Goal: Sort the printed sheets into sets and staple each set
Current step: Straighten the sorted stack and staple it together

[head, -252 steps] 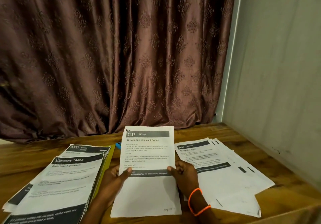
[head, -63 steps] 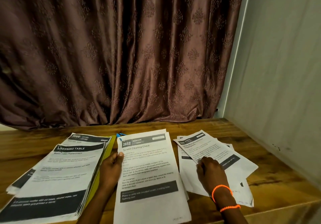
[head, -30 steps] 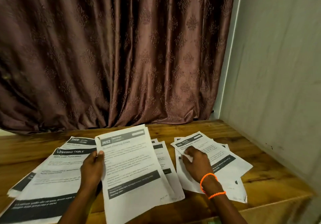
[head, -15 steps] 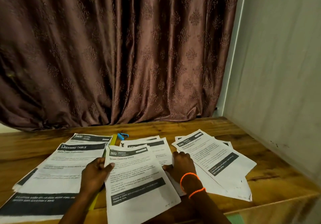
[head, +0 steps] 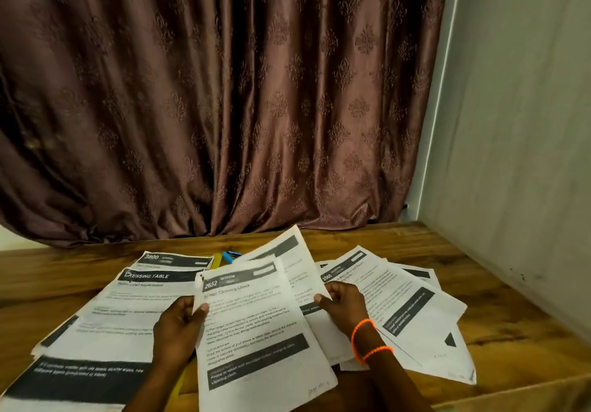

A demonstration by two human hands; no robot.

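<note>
My left hand pinches the left edge of the printed sheet headed 2652 "Screen Cleaning Check", thumb on top. My right hand, with orange bands at the wrist, grips the edge of a second sheet that is lifted behind and to the right of the first. A thick stack headed "Dressing Table" lies at the left. A loose fanned pile topped by sheet 3565 lies at the right. A blue stapler shows partly behind the sheets.
All of this lies on a wooden table whose front edge runs along the bottom right. A brown patterned curtain hangs behind it and a grey wall closes the right side. A yellow-green folder edge peeks from under the left stack.
My right hand left the right pile, came to the middle and took hold of a second sheet, which now rises behind sheet 2652. My left hand keeps sheet 2652.
</note>
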